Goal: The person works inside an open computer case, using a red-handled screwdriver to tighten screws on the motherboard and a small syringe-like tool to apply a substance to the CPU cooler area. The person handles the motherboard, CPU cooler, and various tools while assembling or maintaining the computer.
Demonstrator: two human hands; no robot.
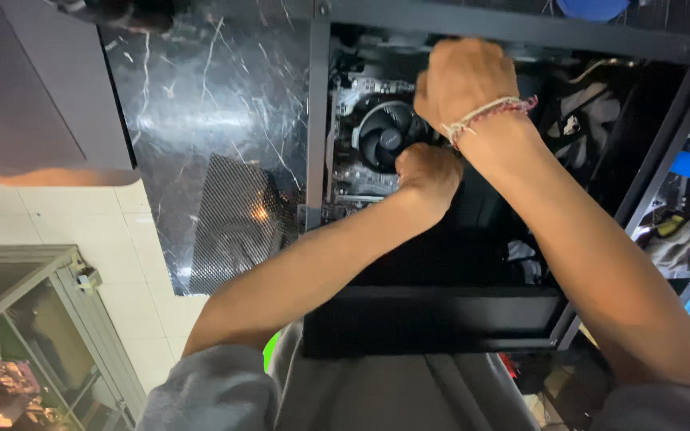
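Head view: 2 hands, left hand (427, 174) and right hand (463, 80), fisted inside 1 computer case (441, 315); contents hidden.

Open black metal computer case (441, 319) lies on its side on the dark marbled surface, side panel off, interior facing up. Inside, a round black cooler fan (383, 134) sits flat on the motherboard, partly hidden behind the hands.

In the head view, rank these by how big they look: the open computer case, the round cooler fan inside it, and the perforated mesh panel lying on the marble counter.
1. Computer case, clearly the largest.
2. Mesh panel.
3. Cooler fan, smallest, though the hands partly cover it.
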